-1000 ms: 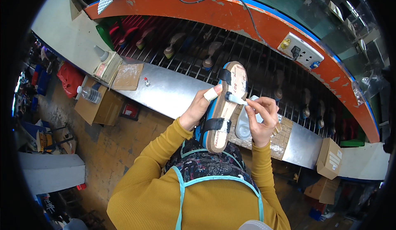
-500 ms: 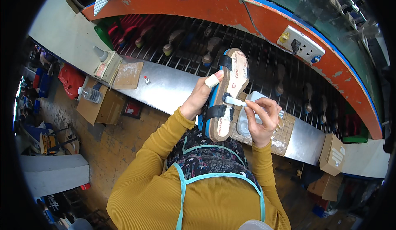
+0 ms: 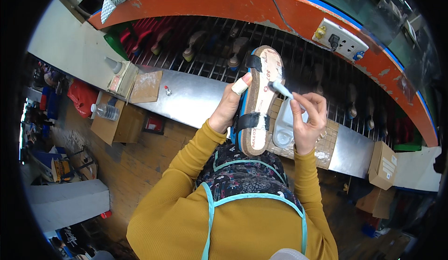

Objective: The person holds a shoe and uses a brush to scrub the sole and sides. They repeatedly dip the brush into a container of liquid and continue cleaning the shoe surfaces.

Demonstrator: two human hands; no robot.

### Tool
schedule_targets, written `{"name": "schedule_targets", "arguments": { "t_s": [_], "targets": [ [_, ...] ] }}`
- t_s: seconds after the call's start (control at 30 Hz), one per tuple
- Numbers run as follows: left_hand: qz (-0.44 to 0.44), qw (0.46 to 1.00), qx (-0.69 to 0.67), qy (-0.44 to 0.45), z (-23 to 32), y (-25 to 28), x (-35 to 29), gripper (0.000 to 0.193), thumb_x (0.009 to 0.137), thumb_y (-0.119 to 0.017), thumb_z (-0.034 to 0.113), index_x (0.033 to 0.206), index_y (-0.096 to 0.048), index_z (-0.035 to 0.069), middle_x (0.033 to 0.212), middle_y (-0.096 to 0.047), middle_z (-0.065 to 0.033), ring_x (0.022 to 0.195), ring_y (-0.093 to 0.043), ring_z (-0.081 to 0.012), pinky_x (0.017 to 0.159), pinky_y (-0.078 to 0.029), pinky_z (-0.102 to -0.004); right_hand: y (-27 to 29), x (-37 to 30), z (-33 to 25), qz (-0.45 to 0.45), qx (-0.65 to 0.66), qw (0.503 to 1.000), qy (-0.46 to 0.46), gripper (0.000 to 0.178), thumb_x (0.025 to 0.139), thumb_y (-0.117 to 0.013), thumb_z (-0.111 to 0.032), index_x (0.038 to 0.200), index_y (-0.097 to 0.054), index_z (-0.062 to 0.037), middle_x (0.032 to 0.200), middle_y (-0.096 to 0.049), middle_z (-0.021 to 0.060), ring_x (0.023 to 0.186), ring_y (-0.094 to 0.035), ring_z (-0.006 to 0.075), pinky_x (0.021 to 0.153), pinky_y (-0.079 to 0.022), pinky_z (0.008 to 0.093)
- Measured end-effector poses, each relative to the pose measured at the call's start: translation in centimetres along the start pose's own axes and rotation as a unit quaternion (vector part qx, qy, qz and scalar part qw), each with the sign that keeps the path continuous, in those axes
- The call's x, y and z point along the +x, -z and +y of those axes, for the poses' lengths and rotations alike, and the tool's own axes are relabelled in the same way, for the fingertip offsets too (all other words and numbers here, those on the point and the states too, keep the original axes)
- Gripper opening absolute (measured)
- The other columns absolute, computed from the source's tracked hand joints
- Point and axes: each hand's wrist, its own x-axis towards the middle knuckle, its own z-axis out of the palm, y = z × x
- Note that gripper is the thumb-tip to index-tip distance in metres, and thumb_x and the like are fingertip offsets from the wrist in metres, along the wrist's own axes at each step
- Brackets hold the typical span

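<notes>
My left hand point(image 3: 226, 105) grips the side of a sandal upper on a blue shoe last point(image 3: 259, 102), its underside turned up. That underside has a pale centre, a brown cork-like rim and dark strap ends folded over it. White tape wraps my left thumb. My right hand point(image 3: 309, 122) pinches a small pale-handled brush point(image 3: 283, 90), whose dark tip touches the middle of the underside. Below my right hand, partly hidden by it, a whitish plastic container point(image 3: 283, 136) lies on a tape-covered board point(image 3: 325, 143).
Beyond the metal ledge point(image 3: 186, 92), shoes on lasts point(image 3: 188, 53) lie on a rack of rods under an orange beam point(image 3: 210, 9). A power strip point(image 3: 339, 39) is fixed to the beam. Cartons point(image 3: 382, 165) stand at right; a plastic bottle point(image 3: 106, 111) lies on a box at left.
My right hand has moved the brush up and right along the underside, from near the lower strap to the middle. The sandal, still in my left hand, has shifted slightly.
</notes>
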Motion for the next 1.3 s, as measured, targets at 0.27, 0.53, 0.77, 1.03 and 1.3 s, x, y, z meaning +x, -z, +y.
{"name": "schedule_targets", "arguments": {
  "t_s": [0.27, 0.53, 0.77, 1.03, 1.3],
  "targets": [
    [0.053, 0.996, 0.003, -0.072, -0.2, 1.5, -0.3, 0.063, 0.096, -0.05, 0.053, 0.118, -0.06, -0.005, 0.1, -0.068, -0.0112, 0.084, -0.066, -0.0135, 0.075, -0.054, -0.0257, 1.2, -3.1, -1.5, -0.145, 0.142, 0.976, -0.074, 0.013, 0.081, -0.074, -0.004, 0.094, -0.075, -0.0017, 0.094, -0.059, 0.0062, 0.069, -0.055, 0.0086, 0.06, -0.045, 0.0212],
    [0.057, 0.988, 0.11, -0.091, -0.7, 3.0, -0.6, 0.065, 0.097, -0.045, 0.054, 0.124, -0.055, -0.004, 0.11, -0.066, -0.0134, 0.093, -0.066, -0.0162, 0.082, -0.053, -0.0287, -0.2, -3.6, -1.9, -0.071, -0.008, 0.997, -0.005, 0.018, 0.076, -0.079, -0.01, 0.094, -0.077, -0.0096, 0.095, -0.06, 0.0049, 0.067, -0.055, 0.0111, 0.077, -0.034, 0.0299],
    [0.054, 0.987, 0.124, -0.092, -0.2, 3.3, -0.7, 0.062, 0.098, -0.044, 0.053, 0.123, -0.056, -0.003, 0.109, -0.066, -0.0124, 0.092, -0.066, -0.0151, 0.08, -0.053, -0.0273, -0.2, -2.8, -1.3, -0.112, -0.002, 0.993, 0.031, 0.02, 0.074, -0.079, -0.013, 0.093, -0.077, -0.0111, 0.091, -0.061, 0.003, 0.072, -0.055, 0.0125, 0.078, -0.032, 0.0299],
    [0.056, 0.99, 0.084, -0.099, 0.2, 3.1, -0.9, 0.051, 0.097, -0.053, 0.043, 0.111, -0.063, -0.005, 0.095, -0.068, -0.0089, 0.082, -0.064, -0.0117, 0.073, -0.052, -0.0244, 0.0, -2.2, -1.0, -0.173, 0.035, 0.984, 0.01, 0.018, 0.074, -0.078, -0.012, 0.091, -0.077, -0.0096, 0.088, -0.061, 0.0023, 0.066, -0.055, 0.0112, 0.077, -0.033, 0.0292],
    [0.047, 0.99, 0.114, -0.072, 0.2, 3.5, -0.6, 0.058, 0.098, -0.046, 0.049, 0.124, -0.056, -0.002, 0.109, -0.066, -0.0109, 0.092, -0.065, -0.0139, 0.08, -0.053, -0.0267, 0.4, -2.7, -1.1, -0.177, 0.027, 0.983, 0.03, 0.02, 0.071, -0.079, -0.01, 0.091, -0.077, -0.0094, 0.088, -0.062, 0.003, 0.069, -0.056, 0.0114, 0.076, -0.033, 0.0289]
  ]
}}
